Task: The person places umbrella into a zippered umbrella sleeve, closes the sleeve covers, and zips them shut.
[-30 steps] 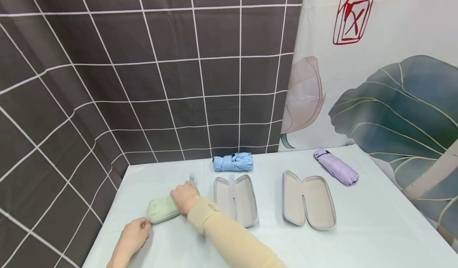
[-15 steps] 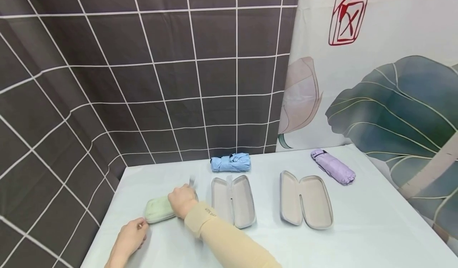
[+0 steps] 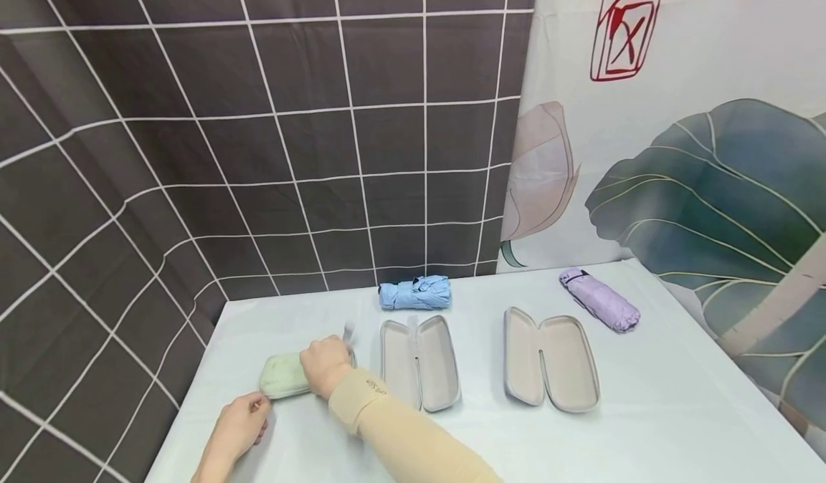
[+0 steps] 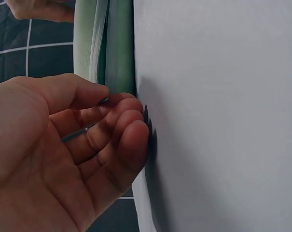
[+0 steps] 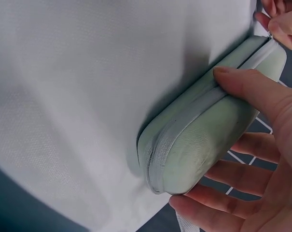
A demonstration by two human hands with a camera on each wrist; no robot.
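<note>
A light green zippered case [image 3: 282, 375] lies on the left part of the table. My right hand [image 3: 325, 363] holds its right end; in the right wrist view the thumb [image 5: 247, 84] lies along the grey zipper band [image 5: 182, 123] and the fingers reach under the far side. At the opposite end, my left hand [image 3: 237, 426] pinches at the case's corner, thumb against forefinger [image 4: 97, 94]. Something small and dark, seemingly the zipper pull [image 4: 104, 100], shows between those fingertips. A grey strap [image 3: 349, 331] sticks out beyond my right hand.
Two grey cases lie unfolded, one [image 3: 439, 361] right of the green case and partly behind my right sleeve, the other [image 3: 568, 365] farther right. A folded blue umbrella [image 3: 416, 294] lies at the back edge, a folded purple umbrella [image 3: 600, 300] at the back right.
The head view has shifted slightly, so everything appears a little farther left. Both hands keep their places on the green case, with hardly any motion.
</note>
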